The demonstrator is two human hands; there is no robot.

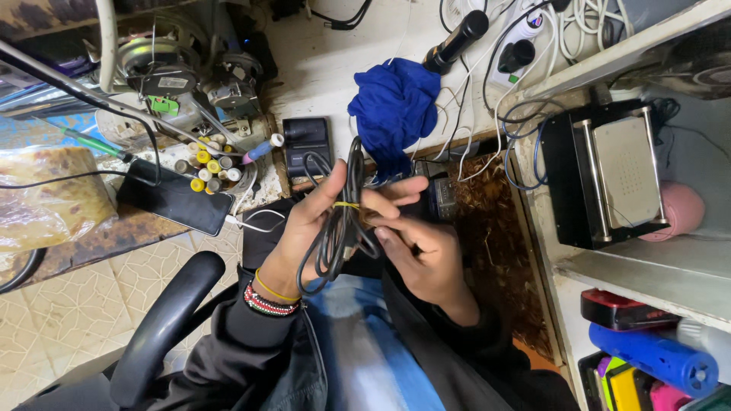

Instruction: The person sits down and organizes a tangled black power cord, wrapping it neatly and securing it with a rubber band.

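Note:
My left hand (316, 221), with a yellow band and beaded bracelets at the wrist, is shut around a coiled black cable (335, 251) bound by a thin yellow tie (347, 204). The coil hangs down over my palm and rises above my fingers. My right hand (422, 255) pinches the same coil from the right, just under the yellow tie, with its fingers against those of my left hand. Both hands are held above my lap, in front of a cluttered workbench.
A blue cloth (396, 103), a black microphone (457, 38) and a white power strip (525, 34) with cables lie on the bench. A black phone (175, 202) lies left. A black machine with a metal plate (609, 175) sits right. A chair armrest (164, 327) is lower left.

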